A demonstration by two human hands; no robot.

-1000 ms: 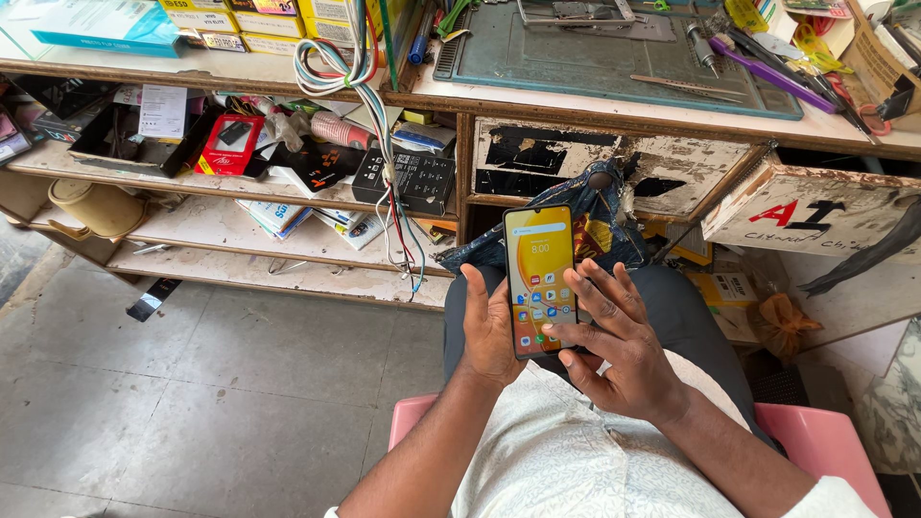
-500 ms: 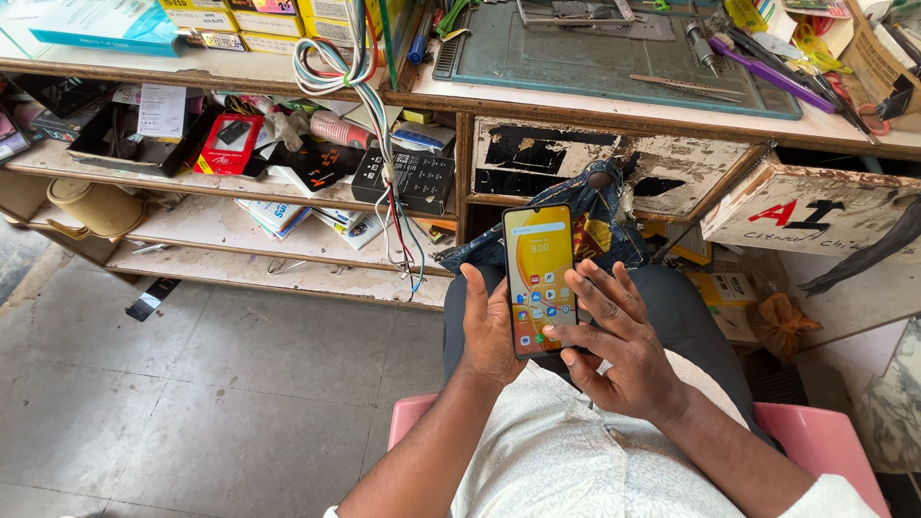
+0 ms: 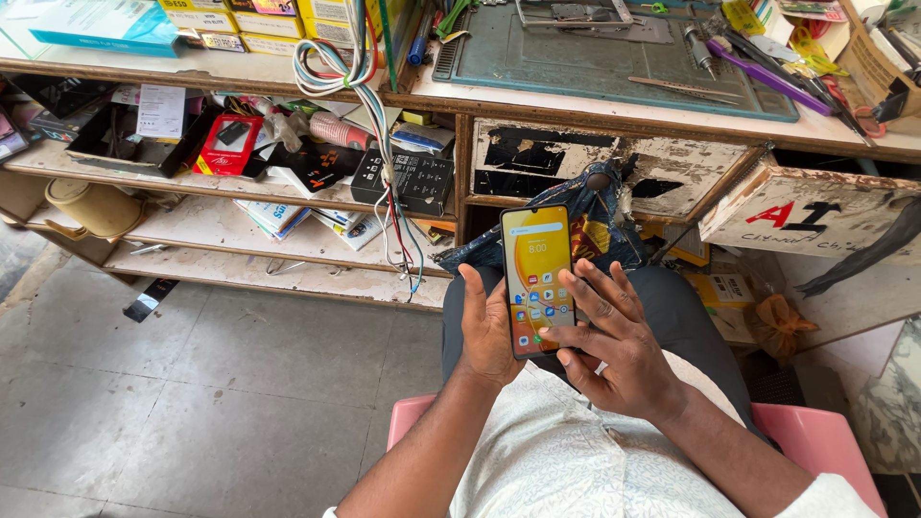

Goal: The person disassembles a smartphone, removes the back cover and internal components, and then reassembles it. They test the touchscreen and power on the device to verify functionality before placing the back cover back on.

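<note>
Along the top of the view runs a worn wooden workbench [image 3: 614, 113], its far edge cut off by the frame, carrying a grey-green work mat [image 3: 576, 58] strewn with tweezers and small tools too fine to identify. Below left, open shelves [image 3: 221, 225] hold a jumble of boxes: a flat light-blue carton [image 3: 91, 24] up top, a row of yellow packets [image 3: 278, 24] beside it, a red blister pack [image 3: 223, 144], a black box [image 3: 408, 177]; their print cannot be made out. A bundle of coloured cables [image 3: 369, 105] hangs down across the shelves. At right a tilted white drawer front [image 3: 806, 216] bears red and black markings. The pink seat [image 3: 815, 441] shows only at its edges, mostly hidden by the person's pale shirt. Over the lap, the left hand [image 3: 489, 331] grips a smartphone [image 3: 537, 278] upright from behind, thumb along its left edge. Its lit screen is orange-yellow with rows of small icons. The right hand [image 3: 614, 341] is spread, fingers fanned, one fingertip touching the lower screen.
</note>
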